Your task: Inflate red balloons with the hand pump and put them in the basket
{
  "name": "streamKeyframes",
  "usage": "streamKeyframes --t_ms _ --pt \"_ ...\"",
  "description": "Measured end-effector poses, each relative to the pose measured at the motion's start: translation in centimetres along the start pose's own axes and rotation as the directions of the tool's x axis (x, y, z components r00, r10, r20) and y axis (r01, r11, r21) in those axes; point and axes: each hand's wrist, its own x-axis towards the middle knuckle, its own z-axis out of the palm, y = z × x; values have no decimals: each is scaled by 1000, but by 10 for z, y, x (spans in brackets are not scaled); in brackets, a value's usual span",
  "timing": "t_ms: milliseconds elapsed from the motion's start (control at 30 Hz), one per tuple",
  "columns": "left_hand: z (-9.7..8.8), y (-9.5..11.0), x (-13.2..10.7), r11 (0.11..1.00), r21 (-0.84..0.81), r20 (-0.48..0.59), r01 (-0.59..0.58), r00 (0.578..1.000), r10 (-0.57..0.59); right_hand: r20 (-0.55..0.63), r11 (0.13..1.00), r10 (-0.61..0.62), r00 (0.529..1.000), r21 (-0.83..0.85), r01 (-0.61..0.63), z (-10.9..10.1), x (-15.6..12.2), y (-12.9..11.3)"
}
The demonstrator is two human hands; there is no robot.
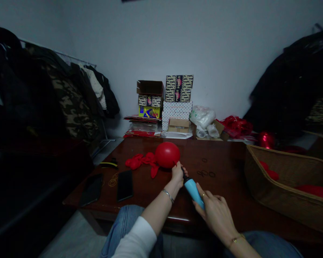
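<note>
A partly inflated red balloon [167, 154] sits above the table, its neck toward me. My left hand [178, 174] is closed around that neck, where it meets the dark nozzle of a light-blue hand pump [194, 193]. The pump slants down to the right. My right hand [217, 211] grips its lower end, with thumb and fingers on either side. Left of the inflated balloon lie several limp red balloons [134, 162] in a loose pile. Where exactly the neck fits on the nozzle is hidden by my left fingers.
On the table lie a black phone [125, 185], another dark flat device [92, 190], yellow rubber bands [113, 180], a black-and-yellow tool [109, 164] and dark rings [203, 173]. A wicker basket [285, 202] holding red balloons stands right. Stacked boxes [177, 111] line the back wall.
</note>
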Motion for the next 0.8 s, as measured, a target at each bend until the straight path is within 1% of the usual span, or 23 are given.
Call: streamKeyframes --t_ms 133,200,300,367,433,500,600,700,800 --pt "-1 6 2 1000 -6 25 -21 999 21 -55 998 -37 998 54 40 0 -27 12" --pt "-2 11 3 999 -11 18 -33 999 33 -79 994 -60 995 85 67 0 -42 20" --pt "-2 19 3 999 -22 -6 -38 999 38 -134 991 -93 987 85 105 0 -63 32" --pt "-2 21 3 999 -29 -11 -31 999 31 -166 990 -105 980 79 120 1 -72 37" --pt "-2 21 3 999 -35 -7 -14 1000 14 -171 989 -108 979 83 123 0 -76 39" --pt "-3 21 3 999 -44 -4 -3 1000 3 -145 990 -93 985 94 107 -1 -74 38" --pt "-3 21 2 998 -62 0 -5 1000 5 -81 992 -58 995 107 67 -5 -61 31" --pt "-2 19 1 998 -59 13 -2 1000 3 -34 995 -37 999 88 40 -7 -38 22" --pt "-1 14 0 999 -48 11 13 1000 -12 5 999 -22 1000 27 22 -8 -12 10"
